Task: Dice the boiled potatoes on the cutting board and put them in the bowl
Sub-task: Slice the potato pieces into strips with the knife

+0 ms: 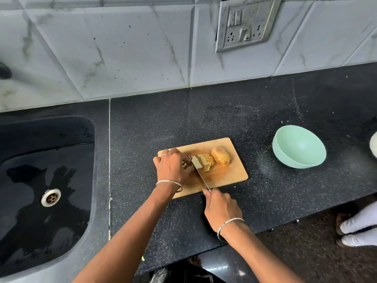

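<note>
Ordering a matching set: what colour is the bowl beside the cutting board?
Pale mint green, inside and out; the bowl shows clearly in the head view.

R hand [221,209] w/ knife [199,172] slicing potato [205,161]; L hand [173,167] steadies.

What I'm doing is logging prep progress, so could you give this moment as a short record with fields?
left hand: steadies the sliced potato
right hand: holds the knife, blade in the slices
whole potato: uncut, beside the slices, on the wooden cutting board
bowl: mint green, on the counter right of the board, no potato inside
progress: dicing under way, nothing in the bowl yet
</note>
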`<state>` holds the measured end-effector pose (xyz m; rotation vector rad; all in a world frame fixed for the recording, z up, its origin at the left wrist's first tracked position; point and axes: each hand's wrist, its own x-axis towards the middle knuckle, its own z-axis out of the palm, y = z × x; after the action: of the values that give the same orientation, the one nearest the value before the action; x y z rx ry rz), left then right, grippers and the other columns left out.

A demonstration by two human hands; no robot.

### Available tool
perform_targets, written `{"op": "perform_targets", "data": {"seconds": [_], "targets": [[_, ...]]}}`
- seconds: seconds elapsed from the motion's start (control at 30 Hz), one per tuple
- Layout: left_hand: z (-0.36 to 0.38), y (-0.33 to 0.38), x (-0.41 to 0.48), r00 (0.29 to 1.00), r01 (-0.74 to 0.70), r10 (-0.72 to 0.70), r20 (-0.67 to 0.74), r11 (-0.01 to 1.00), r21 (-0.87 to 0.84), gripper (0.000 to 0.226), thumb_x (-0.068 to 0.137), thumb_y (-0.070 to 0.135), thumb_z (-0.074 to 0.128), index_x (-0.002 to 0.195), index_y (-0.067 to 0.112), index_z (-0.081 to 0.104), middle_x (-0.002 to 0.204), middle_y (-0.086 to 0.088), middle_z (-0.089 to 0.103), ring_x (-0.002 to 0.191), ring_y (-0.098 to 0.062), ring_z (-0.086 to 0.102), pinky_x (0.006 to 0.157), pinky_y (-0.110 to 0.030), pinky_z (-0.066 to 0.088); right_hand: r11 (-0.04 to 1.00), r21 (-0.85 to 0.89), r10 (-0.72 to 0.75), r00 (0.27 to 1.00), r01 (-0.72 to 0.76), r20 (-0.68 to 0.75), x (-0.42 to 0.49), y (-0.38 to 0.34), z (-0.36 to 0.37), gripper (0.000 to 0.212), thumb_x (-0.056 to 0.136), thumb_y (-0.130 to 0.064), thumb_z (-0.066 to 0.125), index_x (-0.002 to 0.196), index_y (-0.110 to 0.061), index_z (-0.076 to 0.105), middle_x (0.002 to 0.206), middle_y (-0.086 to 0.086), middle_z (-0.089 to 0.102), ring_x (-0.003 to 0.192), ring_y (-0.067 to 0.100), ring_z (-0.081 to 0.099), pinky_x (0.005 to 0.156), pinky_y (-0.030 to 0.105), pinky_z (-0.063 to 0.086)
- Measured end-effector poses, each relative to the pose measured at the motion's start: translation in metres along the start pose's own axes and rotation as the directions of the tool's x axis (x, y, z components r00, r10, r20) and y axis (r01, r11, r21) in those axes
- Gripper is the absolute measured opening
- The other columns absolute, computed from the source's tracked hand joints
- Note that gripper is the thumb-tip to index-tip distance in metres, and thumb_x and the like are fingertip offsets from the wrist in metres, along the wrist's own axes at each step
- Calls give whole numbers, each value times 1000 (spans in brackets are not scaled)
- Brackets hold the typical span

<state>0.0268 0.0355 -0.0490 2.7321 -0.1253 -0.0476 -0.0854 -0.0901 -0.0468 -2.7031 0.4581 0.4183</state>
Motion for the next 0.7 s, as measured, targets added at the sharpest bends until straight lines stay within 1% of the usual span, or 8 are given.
{"op": "perform_targets", "data": {"seconds": [0.17,0.27,0.33,0.37,0.43,0.5,0.6,0.7], "targets": [[-1,1,-1,1000,-10,10,-12,1000,1,16,77,46,71,87,34,72,100,9,60,102,-19,46,77,-36,24,986,153,44,989,-65,140,11,6,-2,51,102,-53,27,105,-12,58,107,16,63,100,39,60,81,41,46],[-1,-1,-1,999,-23,25,-46,999,35,12,78,44,67,86,37,71,99,9,61,99,-18,47,76,-36,26,928,344,64,972,-140,225,15,16,0,50,98,-60,30,81,-18,51,83,11,57,71,28,54,63,34,42],[-1,-4,0,998,-13,16,-68,999,35,13,79,41,66,90,38,72,100,9,61,98,-19,48,76,-35,25,914,383,43,970,-135,239,12,24,0,51,98,-60,30,73,-19,47,70,4,50,56,19,43,50,29,31],[-2,-5,0,997,-9,12,-72,999,37,14,80,40,65,92,38,72,100,9,61,98,-19,48,75,-35,24,923,369,18,973,-105,232,11,27,-2,52,98,-59,30,74,-18,49,69,3,52,55,18,43,50,29,32],[-3,-8,0,997,-11,14,-74,999,41,16,80,37,64,94,36,73,100,8,60,99,-19,48,75,-34,23,949,315,-28,985,-27,169,8,30,-8,54,100,-57,28,79,-16,55,78,6,61,69,24,56,63,35,44],[-4,-10,0,996,-12,15,-82,999,31,17,80,34,62,93,34,73,102,7,61,100,-20,49,76,-34,24,966,258,-50,996,28,79,8,27,-14,52,101,-55,24,83,-16,54,90,11,65,86,33,60,76,39,45],[-3,-10,2,994,-14,14,-106,1000,-7,16,85,38,61,94,32,73,103,6,62,100,-20,50,76,-35,24,991,133,-28,1000,30,-15,7,20,-18,48,103,-50,22,98,-17,57,103,15,65,99,38,61,73,39,40],[-2,-8,2,989,-27,18,-145,998,-57,18,86,46,63,93,32,73,100,7,62,98,-20,51,75,-34,23,995,85,-42,999,44,-19,5,15,-14,49,104,-48,23,107,-14,58,107,14,66,102,38,61,73,39,41]]}}
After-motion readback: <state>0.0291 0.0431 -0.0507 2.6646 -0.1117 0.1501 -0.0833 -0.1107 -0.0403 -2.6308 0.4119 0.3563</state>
